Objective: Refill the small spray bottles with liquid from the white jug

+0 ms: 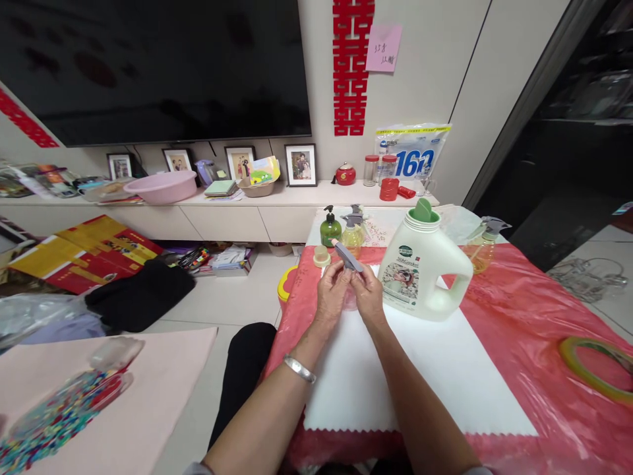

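Both hands are closed around a small clear spray bottle with a grey trigger head [347,256], held over a white sheet. My left hand [330,290] pinches it just under the head from the left, and my right hand [368,292] grips the same spot from the right. The fingers hide most of the bottle's neck. Right beside my right hand stands a large pale green detergent jug [420,264], upright, with a green piece [423,211] in its mouth. A pale round cap [321,256] lies beyond my left hand.
Behind the hands stand a green pump bottle [330,227] and a spray bottle of yellow liquid [353,236]. Another yellow spray bottle [482,247] is right of the jug. A tape roll [576,359] lies at the right on the red table cover [514,310].
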A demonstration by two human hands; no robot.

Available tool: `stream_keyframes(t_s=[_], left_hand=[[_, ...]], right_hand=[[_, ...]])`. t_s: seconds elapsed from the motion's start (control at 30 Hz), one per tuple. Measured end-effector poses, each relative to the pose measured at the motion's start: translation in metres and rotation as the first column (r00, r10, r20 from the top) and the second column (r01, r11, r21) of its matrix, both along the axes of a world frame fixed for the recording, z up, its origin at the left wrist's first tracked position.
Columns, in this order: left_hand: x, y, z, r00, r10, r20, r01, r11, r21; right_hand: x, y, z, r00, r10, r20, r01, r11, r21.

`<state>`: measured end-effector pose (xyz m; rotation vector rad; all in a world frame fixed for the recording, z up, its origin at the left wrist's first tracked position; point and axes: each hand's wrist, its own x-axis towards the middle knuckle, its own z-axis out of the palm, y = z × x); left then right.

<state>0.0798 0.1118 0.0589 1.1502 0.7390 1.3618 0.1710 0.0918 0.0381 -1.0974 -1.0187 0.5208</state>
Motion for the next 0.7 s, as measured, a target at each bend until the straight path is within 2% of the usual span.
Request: stream_keyframes(t_s=[0.13, 0.43, 0.6, 0.7], left_hand=[[0.006, 0.004, -0.006, 0.998, 0.026, 0.063, -0.024, 0.999, -0.025], [0.01, 0.01, -0.018, 0.994, 0.1, 0.037, -0.099, 0.995, -0.027], [0.012, 0.006, -0.015, 0.991, 0.121, 0.056, -0.119, 0.992, -0.038], [0.01, 0.003, -0.012, 0.991, 0.083, 0.101, -0.079, 0.996, -0.048]], right_hand=[[-0.001, -0.003, 0.002, 1.0, -0.015, 0.026, 0.015, 1.0, -0.014], [-0.001, -0.005, 0.001, 0.999, -0.037, 0.005, 0.037, 0.999, -0.033], [-0.005, -0.003, 0.001, 0.998, -0.052, -0.042, 0.052, 0.999, -0.007], [-0.009, -0.002, 0.0, 0.995, -0.064, -0.071, 0.065, 0.998, 0.002]])
